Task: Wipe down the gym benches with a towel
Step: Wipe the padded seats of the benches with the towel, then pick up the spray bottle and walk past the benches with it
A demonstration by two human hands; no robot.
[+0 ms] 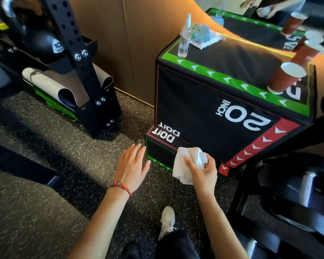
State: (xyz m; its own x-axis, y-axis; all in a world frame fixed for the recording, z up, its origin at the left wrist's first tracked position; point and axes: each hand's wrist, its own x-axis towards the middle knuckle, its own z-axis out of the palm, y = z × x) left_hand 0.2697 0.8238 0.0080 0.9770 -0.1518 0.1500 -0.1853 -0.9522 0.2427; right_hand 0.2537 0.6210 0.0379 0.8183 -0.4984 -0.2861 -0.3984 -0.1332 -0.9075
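Observation:
A white towel (183,165) is bunched in my right hand (204,172), held in front of the lower corner of a black padded box (204,109) marked "20 INCH" with green and red borders. My left hand (132,165) hovers open to the left of the towel, fingers spread, a red bead bracelet on the wrist. A black padded bench (292,199) shows at the lower right, partly cut off by the frame edge.
On the box stand a clear spray bottle (184,40), a pack of wipes (204,37) and brown paper cups (286,75). A black rack upright (79,58) with a kettlebell (43,43) stands left. Speckled rubber floor (45,184) lies below; my white shoe (167,221) is on it.

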